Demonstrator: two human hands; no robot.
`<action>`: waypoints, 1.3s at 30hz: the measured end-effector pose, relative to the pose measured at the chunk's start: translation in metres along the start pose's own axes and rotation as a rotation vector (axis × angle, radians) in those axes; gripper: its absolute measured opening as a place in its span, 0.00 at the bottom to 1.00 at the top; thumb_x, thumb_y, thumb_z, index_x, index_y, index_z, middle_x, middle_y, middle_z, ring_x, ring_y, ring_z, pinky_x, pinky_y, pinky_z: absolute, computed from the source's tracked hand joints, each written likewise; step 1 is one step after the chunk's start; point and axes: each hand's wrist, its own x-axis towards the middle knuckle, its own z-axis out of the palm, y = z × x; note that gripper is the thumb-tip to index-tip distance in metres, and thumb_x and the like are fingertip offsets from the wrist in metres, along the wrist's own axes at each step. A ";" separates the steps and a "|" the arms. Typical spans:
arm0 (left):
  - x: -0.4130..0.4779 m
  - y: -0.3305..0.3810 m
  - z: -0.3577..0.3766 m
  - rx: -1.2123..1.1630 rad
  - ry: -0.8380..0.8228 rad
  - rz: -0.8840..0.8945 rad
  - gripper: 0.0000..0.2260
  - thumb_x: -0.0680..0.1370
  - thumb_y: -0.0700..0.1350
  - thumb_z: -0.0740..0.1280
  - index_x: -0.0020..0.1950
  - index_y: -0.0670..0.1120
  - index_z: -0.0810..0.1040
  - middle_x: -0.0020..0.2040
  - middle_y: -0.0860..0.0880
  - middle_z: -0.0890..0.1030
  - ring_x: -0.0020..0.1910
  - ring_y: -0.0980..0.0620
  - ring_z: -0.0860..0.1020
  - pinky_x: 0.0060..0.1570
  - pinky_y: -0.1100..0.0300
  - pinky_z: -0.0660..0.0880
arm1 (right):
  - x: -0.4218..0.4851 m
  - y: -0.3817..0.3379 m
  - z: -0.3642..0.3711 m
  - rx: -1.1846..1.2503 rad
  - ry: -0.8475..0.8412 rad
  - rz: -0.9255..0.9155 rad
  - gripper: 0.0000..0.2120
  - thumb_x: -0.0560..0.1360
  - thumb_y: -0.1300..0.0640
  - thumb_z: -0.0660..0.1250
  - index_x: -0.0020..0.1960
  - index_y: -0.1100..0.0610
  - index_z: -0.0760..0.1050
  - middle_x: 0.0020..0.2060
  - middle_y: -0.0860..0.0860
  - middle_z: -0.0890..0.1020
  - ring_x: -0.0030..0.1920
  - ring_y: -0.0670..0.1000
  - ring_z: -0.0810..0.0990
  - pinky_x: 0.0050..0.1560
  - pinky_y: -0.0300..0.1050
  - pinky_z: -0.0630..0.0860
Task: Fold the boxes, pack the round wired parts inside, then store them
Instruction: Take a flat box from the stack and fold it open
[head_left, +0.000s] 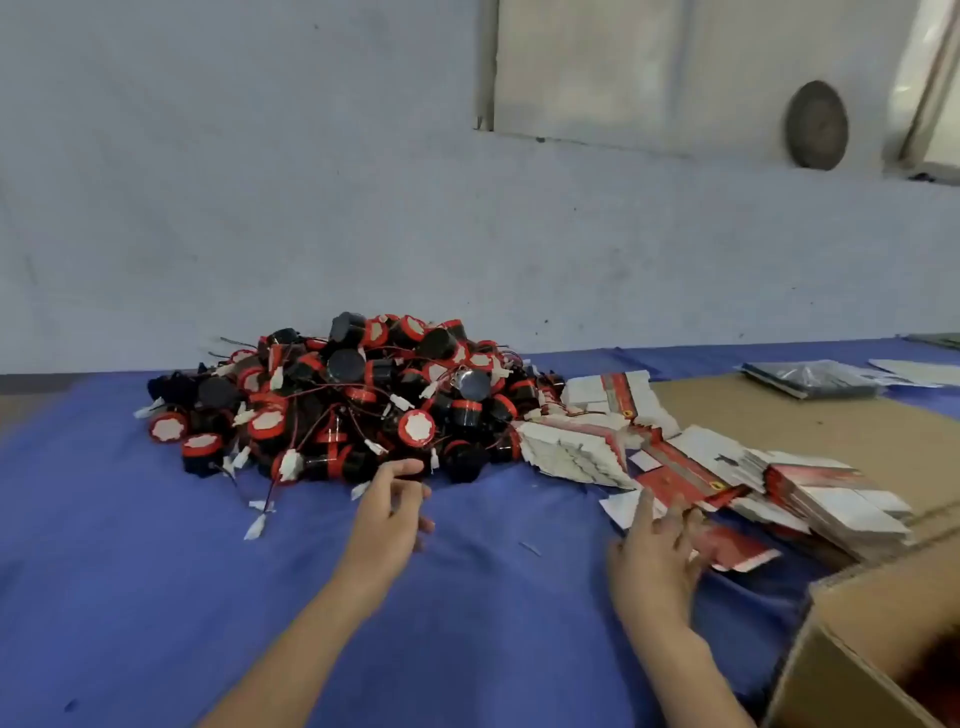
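A heap of round black-and-red wired parts (358, 400) with white connectors lies on the blue cloth near the wall. To its right, flat red-and-white box blanks (691, 462) are fanned out in a long stack. My left hand (389, 512) hovers just in front of the heap, fingers loosely curled and holding nothing. My right hand (657, 551) lies at the near end of the blanks, its fingers on a flat red-and-white blank (732, 545); blur hides whether they pinch it.
An open brown carton (852, 649) stands at the bottom right corner. A sheet of brown cardboard (779, 415) lies under the blanks. Dark bagged items (810, 379) sit at the far right by the grey wall. Blue cloth (130, 571) covers the table.
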 end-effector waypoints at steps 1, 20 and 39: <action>0.004 -0.008 0.001 0.020 -0.006 -0.004 0.09 0.85 0.42 0.58 0.57 0.57 0.73 0.52 0.50 0.78 0.33 0.58 0.80 0.34 0.63 0.78 | 0.006 0.003 0.002 -0.057 -0.025 0.048 0.30 0.85 0.54 0.55 0.82 0.56 0.45 0.81 0.62 0.47 0.81 0.65 0.43 0.77 0.66 0.45; -0.005 -0.005 -0.039 -0.159 0.194 -0.083 0.08 0.85 0.43 0.59 0.59 0.52 0.76 0.51 0.47 0.81 0.36 0.52 0.81 0.35 0.59 0.80 | -0.047 -0.037 -0.065 0.947 0.470 -0.192 0.14 0.85 0.46 0.53 0.52 0.49 0.76 0.41 0.42 0.82 0.42 0.44 0.79 0.39 0.41 0.72; -0.043 0.032 -0.053 -0.225 0.026 -0.080 0.15 0.75 0.59 0.68 0.58 0.55 0.81 0.51 0.55 0.86 0.50 0.54 0.85 0.52 0.56 0.80 | -0.081 -0.168 -0.010 1.306 -0.245 -0.271 0.22 0.80 0.45 0.66 0.73 0.39 0.66 0.60 0.43 0.80 0.56 0.40 0.80 0.54 0.44 0.78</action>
